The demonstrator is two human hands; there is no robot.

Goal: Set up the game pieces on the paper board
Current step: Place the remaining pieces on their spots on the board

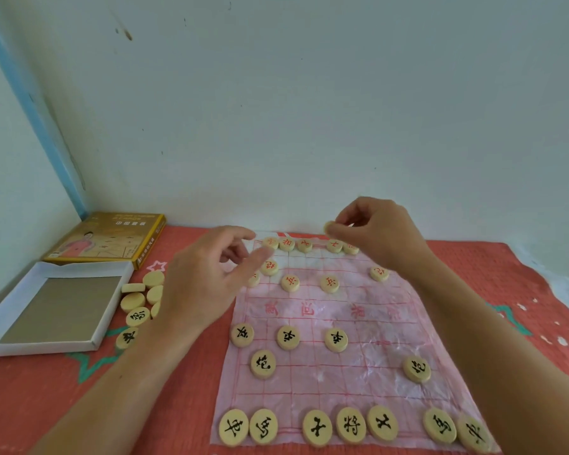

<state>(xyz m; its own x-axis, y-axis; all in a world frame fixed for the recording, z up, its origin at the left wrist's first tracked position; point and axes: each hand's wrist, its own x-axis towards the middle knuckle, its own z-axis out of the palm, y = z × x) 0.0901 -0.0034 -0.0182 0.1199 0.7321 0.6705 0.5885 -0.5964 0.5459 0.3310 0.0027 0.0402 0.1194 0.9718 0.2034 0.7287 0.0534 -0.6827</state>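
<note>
Piece [328,226] — right hand [380,238] grip (raised)

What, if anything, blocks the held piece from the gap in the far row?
Nothing visible does. The right hand pinches the piece above the far row, and the gap near it lies bare. The left hand hovers off to the side.

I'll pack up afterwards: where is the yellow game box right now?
Head view: the yellow game box lies at the far left of the red cloth, in the wall corner, just behind the open white tray.
</note>
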